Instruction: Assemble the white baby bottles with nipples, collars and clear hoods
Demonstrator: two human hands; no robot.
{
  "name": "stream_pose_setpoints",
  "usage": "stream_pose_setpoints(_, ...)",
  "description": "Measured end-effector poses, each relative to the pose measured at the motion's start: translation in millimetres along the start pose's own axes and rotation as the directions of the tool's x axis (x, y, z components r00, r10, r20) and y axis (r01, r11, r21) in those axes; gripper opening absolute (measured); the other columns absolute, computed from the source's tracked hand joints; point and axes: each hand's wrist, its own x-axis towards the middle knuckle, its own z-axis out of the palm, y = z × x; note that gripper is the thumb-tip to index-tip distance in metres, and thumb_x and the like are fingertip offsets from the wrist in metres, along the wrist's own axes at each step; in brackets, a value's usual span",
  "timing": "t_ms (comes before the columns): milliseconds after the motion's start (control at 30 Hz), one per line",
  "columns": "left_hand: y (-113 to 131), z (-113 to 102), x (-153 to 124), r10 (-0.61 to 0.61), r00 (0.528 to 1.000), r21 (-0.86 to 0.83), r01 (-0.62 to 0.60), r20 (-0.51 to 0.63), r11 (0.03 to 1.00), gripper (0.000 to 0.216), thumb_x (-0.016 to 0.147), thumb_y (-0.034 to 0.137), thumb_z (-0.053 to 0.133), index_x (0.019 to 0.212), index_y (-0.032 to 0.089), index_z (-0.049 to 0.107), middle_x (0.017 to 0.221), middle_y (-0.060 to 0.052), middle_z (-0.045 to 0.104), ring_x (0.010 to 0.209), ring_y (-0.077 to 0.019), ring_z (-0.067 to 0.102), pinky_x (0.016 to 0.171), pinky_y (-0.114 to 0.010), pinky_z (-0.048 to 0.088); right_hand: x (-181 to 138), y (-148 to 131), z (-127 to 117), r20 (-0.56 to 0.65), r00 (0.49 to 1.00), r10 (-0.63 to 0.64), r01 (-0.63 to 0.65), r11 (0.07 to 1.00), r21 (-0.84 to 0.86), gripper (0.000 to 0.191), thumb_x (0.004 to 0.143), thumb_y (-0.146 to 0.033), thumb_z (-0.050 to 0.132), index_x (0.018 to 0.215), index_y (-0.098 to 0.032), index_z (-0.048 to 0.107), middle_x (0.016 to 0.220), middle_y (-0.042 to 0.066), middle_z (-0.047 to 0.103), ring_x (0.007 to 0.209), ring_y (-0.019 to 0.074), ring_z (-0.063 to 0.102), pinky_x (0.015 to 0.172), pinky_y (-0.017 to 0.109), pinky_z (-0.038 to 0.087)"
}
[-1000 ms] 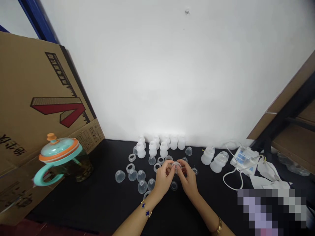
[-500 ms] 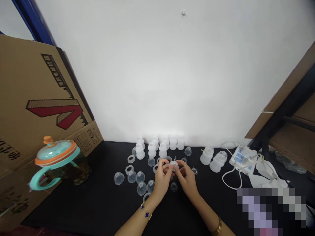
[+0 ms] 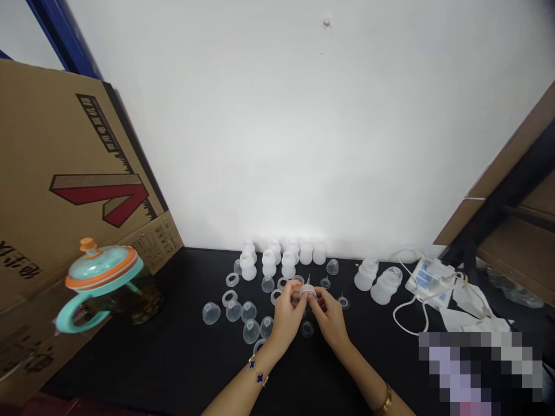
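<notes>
Between my fingertips, above the black table, is a white bottle collar ring with a thin clear nipple tip standing up from it. My left hand pinches the ring from the left. My right hand grips it from the right, thumbs close together. Left of my hands lie several clear dome caps and loose collar rings. Clear nipples rest to the right of my right hand. Behind, several white baby bottles stand without caps near the wall.
Two capped bottles stand right of centre. Farther right are a white cable, a power strip and crumpled paper. At left a teal-lidded jug stands before a large cardboard box. A white wall closes the back.
The view has shifted very slightly. Both hands stay on the collar ring, with only small finger movement around it.
</notes>
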Motion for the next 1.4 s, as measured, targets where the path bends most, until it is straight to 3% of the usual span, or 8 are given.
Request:
stream_pose_setpoints(367,-10,6,3,-0.019,0.999,-0.109,0.022,0.029,0.994,0.031,0.091,0.047,0.060,0.104,0.020,0.053,0.077,-0.001,0.068,0.068,-0.0156,0.063,0.058,-0.023,0.044,2,7,4,-0.004,1.000,0.002,-0.001,0.991,0.135,0.044,0.096,-0.058,0.051,0.103,-0.019,0.069,0.072,0.002,0.066,0.060,0.0183,0.061,0.056,0.027,0.046)
stream_pose_setpoints(533,0,1,2,0.009,0.999,-0.031,-0.008,0.051,0.999,0.034,0.090,0.049,0.062,0.106,0.020,0.055,0.088,-0.005,0.072,0.075,-0.0169,0.066,0.054,-0.021,0.044,4,3,-2,-0.007,0.999,-0.033,0.034,0.996,0.082,0.042,0.098,-0.056,0.049,0.103,-0.019,0.069,0.076,0.003,0.067,0.063,0.0185,0.061,0.058,0.027,0.046)
stream_pose_setpoints(633,5,-4,3,0.032,0.997,0.018,-0.033,0.065,0.999,0.039,0.091,0.049,0.061,0.117,0.020,0.059,0.100,-0.007,0.073,0.083,-0.0186,0.068,0.056,-0.022,0.048,7,3,-6,0.019,0.999,-0.050,0.049,0.997,0.054,0.042,0.097,-0.057,0.049,0.098,-0.019,0.069,0.077,0.004,0.068,0.063,0.0183,0.061,0.058,0.027,0.046)
stream_pose_setpoints(800,6,-7,6,0.065,0.995,0.083,-0.071,0.077,0.994,0.037,0.093,0.049,0.058,0.112,0.020,0.068,0.095,-0.007,0.074,0.079,-0.0184,0.067,0.060,-0.023,0.048,7,3,-8,0.062,0.997,-0.047,0.045,0.998,0.033,0.041,0.097,-0.056,0.052,0.099,-0.020,0.070,0.078,0.004,0.068,0.066,0.0181,0.060,0.058,0.027,0.046)
stream_pose_setpoints(1000,2,-6,6,0.031,0.992,-0.046,-0.026,0.125,0.999,0.039,0.092,0.052,0.059,0.107,0.018,0.065,0.081,-0.005,0.072,0.071,-0.0172,0.067,0.059,-0.023,0.047,7,6,-4,0.024,0.999,0.047,-0.051,0.980,0.190,0.049,0.090,-0.062,0.058,0.113,-0.020,0.069,0.083,0.005,0.070,0.059,0.0177,0.060,0.052,0.027,0.047)
stream_pose_setpoints(1200,1,-7,6,0.022,0.989,-0.087,-0.009,0.148,0.996,0.039,0.092,0.053,0.058,0.109,0.018,0.064,0.082,-0.005,0.072,0.069,-0.0168,0.067,0.065,-0.026,0.052,8,6,-3,-0.029,0.998,0.052,-0.043,0.969,0.244,0.045,0.086,-0.059,0.066,0.105,-0.019,0.074,0.090,0.008,0.072,0.065,0.0194,0.063,0.054,0.029,0.050)
stream_pose_setpoints(1400,-2,-7,7,-0.018,0.985,-0.108,0.037,0.173,0.993,0.041,0.090,0.055,0.059,0.110,0.019,0.062,0.071,0.000,0.064,0.055,-0.0133,0.060,0.053,-0.023,0.046,7,0,-5,-0.046,0.998,0.047,-0.033,0.965,0.259,0.044,0.084,-0.060,0.067,0.100,-0.020,0.077,0.092,0.009,0.073,0.067,0.0202,0.064,0.053,0.028,0.051)
